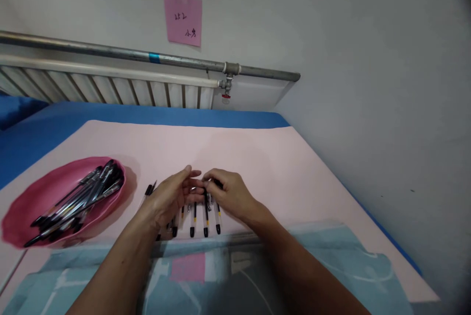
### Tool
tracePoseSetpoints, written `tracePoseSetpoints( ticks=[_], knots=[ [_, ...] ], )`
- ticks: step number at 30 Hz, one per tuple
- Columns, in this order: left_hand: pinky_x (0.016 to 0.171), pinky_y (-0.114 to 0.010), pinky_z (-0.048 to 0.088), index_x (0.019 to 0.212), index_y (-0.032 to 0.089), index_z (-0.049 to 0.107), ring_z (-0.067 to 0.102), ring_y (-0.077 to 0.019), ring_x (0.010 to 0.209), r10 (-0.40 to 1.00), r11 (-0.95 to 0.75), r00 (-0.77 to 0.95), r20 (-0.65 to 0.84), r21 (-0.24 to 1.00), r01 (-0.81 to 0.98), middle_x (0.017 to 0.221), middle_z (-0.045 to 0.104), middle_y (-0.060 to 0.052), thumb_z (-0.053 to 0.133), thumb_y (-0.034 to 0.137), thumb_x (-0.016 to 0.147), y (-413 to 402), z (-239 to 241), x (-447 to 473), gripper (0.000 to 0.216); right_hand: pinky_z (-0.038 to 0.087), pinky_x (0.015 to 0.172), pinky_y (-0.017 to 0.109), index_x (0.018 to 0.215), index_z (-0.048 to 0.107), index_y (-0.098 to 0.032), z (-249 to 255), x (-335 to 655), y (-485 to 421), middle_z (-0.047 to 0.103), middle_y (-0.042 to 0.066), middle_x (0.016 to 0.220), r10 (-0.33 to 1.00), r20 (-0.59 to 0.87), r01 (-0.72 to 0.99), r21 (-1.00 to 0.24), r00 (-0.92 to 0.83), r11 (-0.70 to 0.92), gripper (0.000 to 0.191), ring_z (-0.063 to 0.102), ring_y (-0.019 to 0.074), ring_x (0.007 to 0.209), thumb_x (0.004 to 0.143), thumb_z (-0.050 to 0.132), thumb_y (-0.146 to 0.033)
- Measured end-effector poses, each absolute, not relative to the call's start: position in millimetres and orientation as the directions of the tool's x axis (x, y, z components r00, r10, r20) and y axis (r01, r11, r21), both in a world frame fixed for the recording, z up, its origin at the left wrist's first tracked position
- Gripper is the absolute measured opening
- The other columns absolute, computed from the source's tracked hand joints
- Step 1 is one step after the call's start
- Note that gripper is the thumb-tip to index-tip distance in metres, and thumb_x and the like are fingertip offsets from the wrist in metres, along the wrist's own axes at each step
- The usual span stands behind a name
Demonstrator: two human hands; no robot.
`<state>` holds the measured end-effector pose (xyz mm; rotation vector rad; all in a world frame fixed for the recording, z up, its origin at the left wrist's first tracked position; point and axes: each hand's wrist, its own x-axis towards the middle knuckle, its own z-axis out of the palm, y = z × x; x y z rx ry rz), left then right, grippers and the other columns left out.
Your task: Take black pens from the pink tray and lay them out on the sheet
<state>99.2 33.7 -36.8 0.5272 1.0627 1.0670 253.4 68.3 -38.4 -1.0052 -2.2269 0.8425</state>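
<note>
On the pale pink tabletop (257, 168), clear-barrelled pens (206, 214) with black ends and yellow bands were lined up. Over them, the left hand (174, 190) was held, fingers loosely apart, and the right hand (233, 188) curled, its grip impossible to tell. More pens (83, 199) were heaped in an oval pink bowl (35, 197).

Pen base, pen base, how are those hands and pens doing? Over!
Left hand and right hand close together at the row of pens. Pens side by side, more in pink bowl. Left hand hides part of the row.
</note>
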Motion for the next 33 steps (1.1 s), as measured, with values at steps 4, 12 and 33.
tracePoseSetpoints(
  ticks=[4,12,33],
  knots=[
    [0.066,-0.025,0.048,0.095,0.009,0.058,0.061,-0.0148,0.075,0.896,0.417,0.098,-0.433,0.748,-0.517,0.086,0.064,-0.011,0.046,0.033,0.084,32.0,-37.2,104.1,0.028,0.038,0.071,0.023,0.090,0.061,-0.018,-42.8,248.7,62.6,0.060,0.002,0.085,0.707,0.260,0.445,-0.623,-0.657,0.643,0.016,0.053,0.0113,0.077,0.080,0.048,-0.015],
    [0.073,-0.027,0.047,0.099,0.010,0.059,0.061,-0.0170,0.082,0.879,0.459,0.127,-0.460,0.741,-0.490,0.091,0.065,-0.012,0.051,0.034,0.082,30.7,-39.9,103.0,0.030,0.037,0.069,0.025,0.087,0.057,-0.016,-45.6,250.5,63.0,0.057,0.004,0.088,0.605,0.180,0.524,-0.350,-0.776,0.776,0.013,0.051,0.0139,0.082,0.085,0.045,-0.021],
    [0.069,-0.031,0.051,0.103,0.011,0.055,0.063,-0.0178,0.075,0.908,0.409,0.056,-0.415,0.849,-0.333,0.089,0.065,-0.012,0.053,0.036,0.079,33.8,-37.2,91.1,0.035,0.025,0.049,0.021,0.069,0.058,-0.014,-19.2,278.8,70.6,0.058,0.003,0.066,0.704,-0.260,0.745,-0.336,-0.661,0.576,0.017,0.044,0.0090,0.053,0.076,0.046,-0.024]
  ],
)
